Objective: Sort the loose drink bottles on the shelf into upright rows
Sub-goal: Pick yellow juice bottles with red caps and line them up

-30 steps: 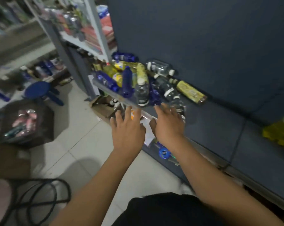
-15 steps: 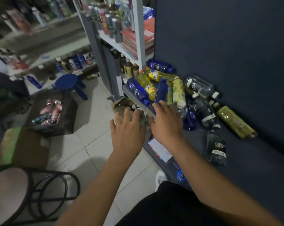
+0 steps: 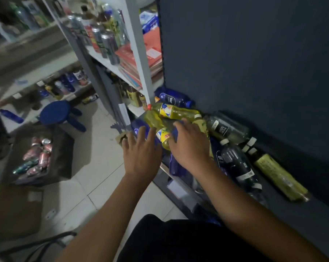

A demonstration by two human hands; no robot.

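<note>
My left hand [image 3: 141, 154] and right hand [image 3: 190, 148] hover side by side at the shelf's [image 3: 299, 216] front edge, fingers [image 3: 141, 134] straight and spread, gripping nothing. The left reaches over a blue bottle [image 3: 137, 125], the right over a labelled yellow bottle [image 3: 164, 138] lying flat; I cannot tell whether they touch. Right of my right hand, a dark bottle [image 3: 237, 165] and an olive bottle [image 3: 279, 176] lie flat. Farther back lies a red-capped yellow bottle [image 3: 176, 111].
</note>
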